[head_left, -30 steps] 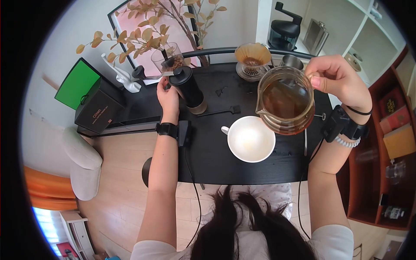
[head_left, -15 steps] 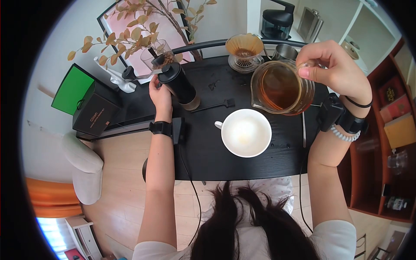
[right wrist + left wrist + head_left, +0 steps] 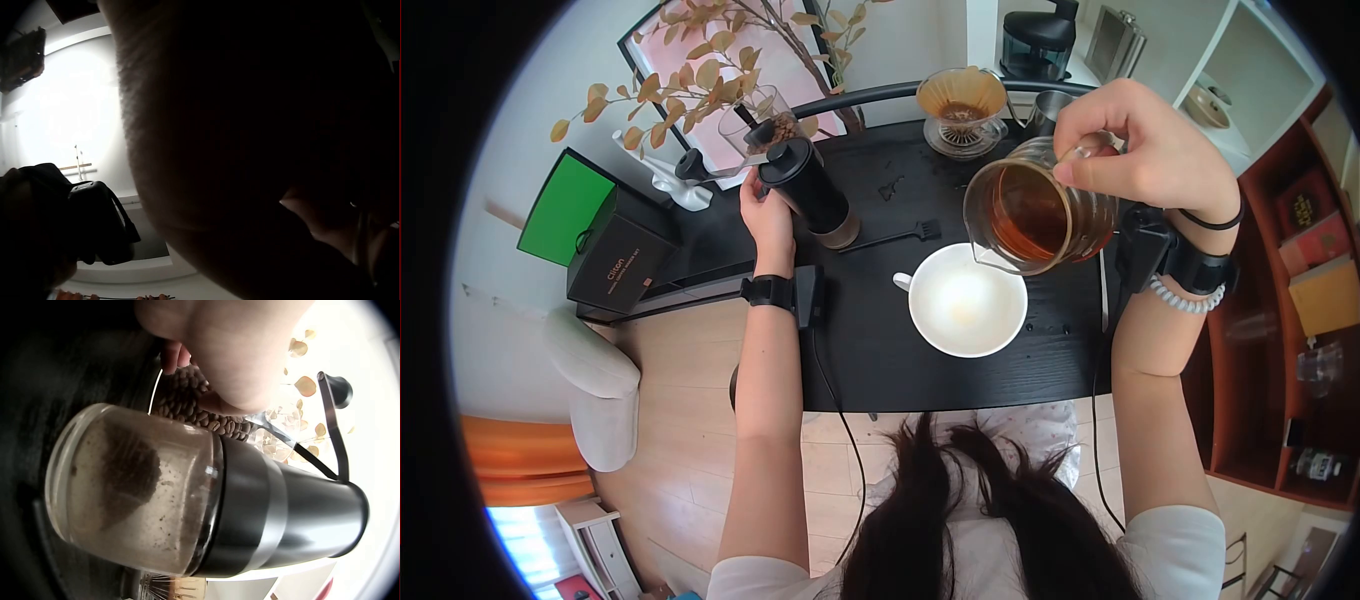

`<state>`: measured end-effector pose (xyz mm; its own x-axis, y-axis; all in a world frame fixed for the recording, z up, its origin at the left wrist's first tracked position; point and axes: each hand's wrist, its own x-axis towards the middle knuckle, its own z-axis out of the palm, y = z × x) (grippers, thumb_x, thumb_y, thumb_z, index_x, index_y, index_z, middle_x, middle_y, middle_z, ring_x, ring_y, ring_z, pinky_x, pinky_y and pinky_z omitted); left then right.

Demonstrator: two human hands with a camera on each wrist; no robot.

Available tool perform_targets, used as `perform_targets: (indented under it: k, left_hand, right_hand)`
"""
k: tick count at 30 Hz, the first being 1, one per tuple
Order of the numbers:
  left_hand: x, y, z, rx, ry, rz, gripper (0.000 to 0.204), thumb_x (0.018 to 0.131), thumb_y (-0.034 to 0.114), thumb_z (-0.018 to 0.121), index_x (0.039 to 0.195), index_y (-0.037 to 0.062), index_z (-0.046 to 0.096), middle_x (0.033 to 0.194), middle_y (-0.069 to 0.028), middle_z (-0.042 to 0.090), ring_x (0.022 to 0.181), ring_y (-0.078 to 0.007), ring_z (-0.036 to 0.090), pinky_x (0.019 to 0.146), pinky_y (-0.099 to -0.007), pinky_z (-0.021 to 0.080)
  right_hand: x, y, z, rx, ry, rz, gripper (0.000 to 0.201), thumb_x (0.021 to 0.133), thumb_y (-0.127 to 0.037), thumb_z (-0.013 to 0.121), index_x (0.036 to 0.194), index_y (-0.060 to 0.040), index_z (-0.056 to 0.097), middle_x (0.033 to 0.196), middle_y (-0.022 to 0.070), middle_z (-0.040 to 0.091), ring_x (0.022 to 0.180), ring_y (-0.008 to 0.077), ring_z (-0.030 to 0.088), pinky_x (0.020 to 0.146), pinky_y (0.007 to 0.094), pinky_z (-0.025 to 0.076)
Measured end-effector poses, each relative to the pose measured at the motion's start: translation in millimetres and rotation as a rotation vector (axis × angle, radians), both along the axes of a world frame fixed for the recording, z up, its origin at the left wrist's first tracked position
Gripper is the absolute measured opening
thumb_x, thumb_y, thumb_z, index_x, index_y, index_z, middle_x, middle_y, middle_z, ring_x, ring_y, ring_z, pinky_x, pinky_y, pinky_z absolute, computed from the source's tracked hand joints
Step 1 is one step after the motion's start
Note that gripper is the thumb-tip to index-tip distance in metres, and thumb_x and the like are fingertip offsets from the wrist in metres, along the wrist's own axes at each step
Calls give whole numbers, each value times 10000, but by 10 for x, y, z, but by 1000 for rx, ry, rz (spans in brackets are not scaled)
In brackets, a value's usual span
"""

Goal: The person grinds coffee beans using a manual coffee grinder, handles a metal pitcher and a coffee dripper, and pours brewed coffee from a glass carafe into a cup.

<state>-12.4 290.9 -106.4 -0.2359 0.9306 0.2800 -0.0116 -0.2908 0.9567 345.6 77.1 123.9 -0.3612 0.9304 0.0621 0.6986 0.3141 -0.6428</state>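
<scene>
My right hand grips the handle of a glass coffee server of brown liquid. The server is tilted left, its lip overlapping the far rim of a white cup; I see no stream. The right wrist view is mostly a dark close-up of the hand. On the left, my left hand lies against a clear container of coffee beans, some fingers hidden; I cannot tell whether they grip it. Beside it stands a black hand grinder, brown grounds in its clear lower jar.
A glass dripper with a paper filter stands at the back, near a metal cup. A black brush lies behind the white cup. Left are a black box and a white figurine. Leafy branches overhang the back.
The right hand has tipped the server further and brought its lip over the white cup's rim. The left hand stays beside the bean container. The head view has shifted slightly.
</scene>
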Motion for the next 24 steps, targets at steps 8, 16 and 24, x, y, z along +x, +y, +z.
perform_targets:
  k: [8, 16, 24]
  left_hand:
    - [24, -55, 56, -14, -3, -2, 583, 834, 105, 667, 1345, -27, 421, 1254, -134, 492, 850, -126, 581, 739, -249, 477]
    - [17, -52, 52, -6, 5, -11, 579, 839, 112, 666, 1340, -39, 418, 1256, -142, 495, 862, -129, 586, 747, -247, 476]
    - [45, -97, 95, -5, -7, -21, 587, 841, 108, 664, 1346, -45, 407, 1237, -137, 515, 855, -125, 589, 738, -241, 476]
  right_hand:
    - [-65, 23, -22, 24, -37, 24, 98, 729, -33, 665, 693, 15, 588, 583, -15, 449, 556, 68, 385, 504, 251, 297]
    - [-111, 40, -21, 58, -93, 48, 111, 718, -47, 666, 683, 11, 578, 575, -5, 444, 546, 77, 391, 494, 252, 306]
    - [-165, 45, -34, 103, -133, 73, 108, 707, -50, 655, 674, 13, 574, 562, -5, 426, 536, 76, 381, 486, 253, 304]
